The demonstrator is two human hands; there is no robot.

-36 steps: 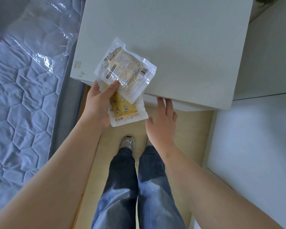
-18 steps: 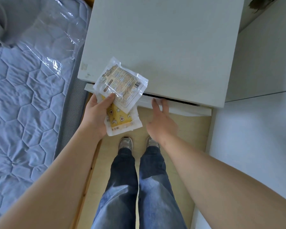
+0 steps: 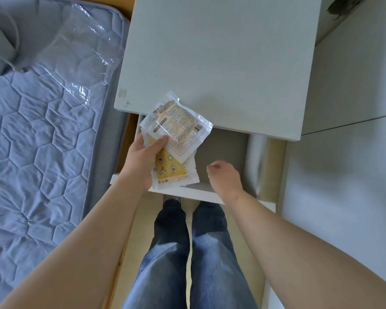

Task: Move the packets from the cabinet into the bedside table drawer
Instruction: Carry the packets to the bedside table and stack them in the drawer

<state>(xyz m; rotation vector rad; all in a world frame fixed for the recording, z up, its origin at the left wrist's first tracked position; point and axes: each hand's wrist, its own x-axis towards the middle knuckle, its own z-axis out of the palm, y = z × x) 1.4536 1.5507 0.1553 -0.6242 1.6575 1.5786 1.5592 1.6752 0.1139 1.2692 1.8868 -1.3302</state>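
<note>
The white bedside table [image 3: 221,63] has its drawer [image 3: 223,148] pulled out towards me, showing a grey-brown floor. My left hand [image 3: 143,157] grips two packets over the drawer's left part: a clear packet with beige print [image 3: 178,128] on top and a yellow packet with star and egg pictures [image 3: 169,170] beneath it. My right hand [image 3: 225,177] hovers, blurred, over the drawer just past its white front edge [image 3: 198,194], with its fingers loosely curled under and nothing in it.
A white roll [image 3: 256,157] lies along the drawer's right side. A quilted blue mattress [image 3: 42,141] with clear plastic wrap fills the left. White cabinet panels [image 3: 343,175] stand on the right. My legs in jeans [image 3: 187,253] stand on the wooden floor below the drawer.
The drawer went from a slight gap to wide open. My right hand drew back with it and has left the front edge. My left hand has kept the two packets above it.
</note>
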